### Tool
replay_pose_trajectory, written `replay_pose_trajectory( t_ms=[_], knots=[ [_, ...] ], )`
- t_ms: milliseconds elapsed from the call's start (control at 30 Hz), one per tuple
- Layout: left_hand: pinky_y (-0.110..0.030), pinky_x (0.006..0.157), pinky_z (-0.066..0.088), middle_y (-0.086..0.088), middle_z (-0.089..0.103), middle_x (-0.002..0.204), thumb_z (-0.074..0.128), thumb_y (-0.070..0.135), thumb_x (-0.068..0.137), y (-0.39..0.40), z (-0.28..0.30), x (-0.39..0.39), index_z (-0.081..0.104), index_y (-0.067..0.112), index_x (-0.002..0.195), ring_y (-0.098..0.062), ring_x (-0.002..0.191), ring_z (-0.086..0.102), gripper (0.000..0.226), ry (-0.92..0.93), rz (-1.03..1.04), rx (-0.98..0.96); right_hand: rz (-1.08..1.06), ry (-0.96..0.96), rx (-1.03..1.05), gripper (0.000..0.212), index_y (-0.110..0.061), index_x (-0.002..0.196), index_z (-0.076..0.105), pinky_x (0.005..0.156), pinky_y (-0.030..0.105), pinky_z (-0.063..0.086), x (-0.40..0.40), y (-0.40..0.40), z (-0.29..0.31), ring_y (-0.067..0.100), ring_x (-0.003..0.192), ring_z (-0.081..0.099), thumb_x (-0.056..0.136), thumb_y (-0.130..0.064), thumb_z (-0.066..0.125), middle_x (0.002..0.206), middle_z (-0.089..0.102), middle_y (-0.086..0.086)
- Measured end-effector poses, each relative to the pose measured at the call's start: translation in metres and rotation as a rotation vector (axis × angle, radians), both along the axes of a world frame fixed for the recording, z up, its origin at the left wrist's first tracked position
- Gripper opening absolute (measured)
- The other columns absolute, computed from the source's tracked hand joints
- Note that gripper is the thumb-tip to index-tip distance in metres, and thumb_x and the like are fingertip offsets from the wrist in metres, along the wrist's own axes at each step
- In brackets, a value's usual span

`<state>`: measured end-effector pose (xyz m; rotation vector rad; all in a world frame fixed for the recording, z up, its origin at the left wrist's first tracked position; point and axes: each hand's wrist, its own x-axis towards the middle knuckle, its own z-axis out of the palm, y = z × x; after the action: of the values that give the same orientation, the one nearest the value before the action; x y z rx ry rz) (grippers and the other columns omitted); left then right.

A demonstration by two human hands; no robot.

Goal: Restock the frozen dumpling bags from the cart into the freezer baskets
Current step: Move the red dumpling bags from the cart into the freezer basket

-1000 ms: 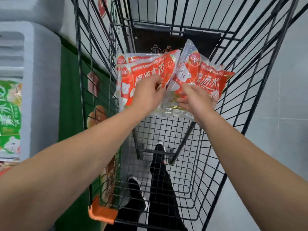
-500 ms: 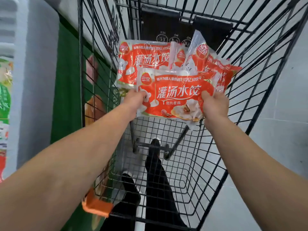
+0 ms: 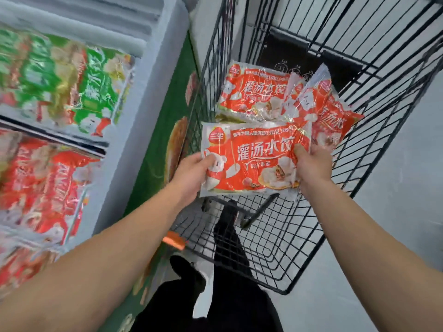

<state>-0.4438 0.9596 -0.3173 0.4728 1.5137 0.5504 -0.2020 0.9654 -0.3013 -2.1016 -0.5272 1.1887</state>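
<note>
Two hands of mine hold one orange-red dumpling bag (image 3: 251, 159) by its short ends: my left hand (image 3: 191, 173) grips the left edge, its fingers hidden behind the bag, and my right hand (image 3: 311, 166) pinches the right edge with the thumb on the front. The bag faces me flat, glossy, with white lettering, a cartoon figure and pictured dumplings; its small print is too blurred to read. Beyond my hands, more bags of the same kind (image 3: 261, 94) lie in a pile on the cart's folded seat flap, overlapping so I cannot count them. The black wire cart (image 3: 374, 149) stands around and below my hands, with my dark trouser legs (image 3: 230, 238) seen through its mesh. Left of my left arm, the freezer (image 3: 143, 111) holds smeared green bags (image 3: 72, 85) and red bags (image 3: 45, 188).
</note>
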Motion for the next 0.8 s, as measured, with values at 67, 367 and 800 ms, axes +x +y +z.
replay_pose_trajectory(
  t_ms=[67, 367, 800],
  knots=[
    [-0.052, 0.094, 0.056, -0.009, 0.077, 0.103, 0.059, 0.023, 0.099, -0.022, 0.025, -0.03, 0.07, 0.011, 0.107, -0.029, 0.096, 0.074, 0.018, 0.014, 0.035, 0.036, 0.063, 0.015, 0.022, 0.016, -0.018, 0.083, 0.068, 0.084, 0.041, 0.059, -0.027, -0.01, 0.022, 0.017, 0.082, 0.073, 0.095, -0.022, 0.059, 0.087, 0.075, -0.003],
    [-0.05, 0.089, 0.057, -0.017, 0.075, 0.104, 0.062, 0.015, 0.097, -0.168, 0.124, -0.19, 0.072, 0.001, 0.107, -0.034, 0.095, 0.073, 0.019, 0.039, 0.389, 0.212, 0.48, 0.258, 0.12, 0.008, -0.015, 0.091, 0.071, 0.079, 0.044, 0.06, -0.2, -0.076, 0.122, 0.024, 0.083, 0.076, 0.095, -0.017, 0.063, 0.09, 0.078, 0.004],
    [-0.039, 0.075, 0.062, -0.019, 0.076, 0.1, 0.061, 0.016, 0.097, -0.395, 0.202, -0.369, 0.07, 0.004, 0.103, -0.023, 0.077, 0.075, 0.017, 0.084, 1.022, 0.401, 1.22, 0.54, 0.133, 0.025, -0.009, 0.108, 0.071, 0.084, 0.046, 0.058, -0.455, -0.184, 0.183, 0.032, 0.097, 0.072, 0.089, 0.003, 0.061, 0.103, 0.076, 0.013]
  ],
)
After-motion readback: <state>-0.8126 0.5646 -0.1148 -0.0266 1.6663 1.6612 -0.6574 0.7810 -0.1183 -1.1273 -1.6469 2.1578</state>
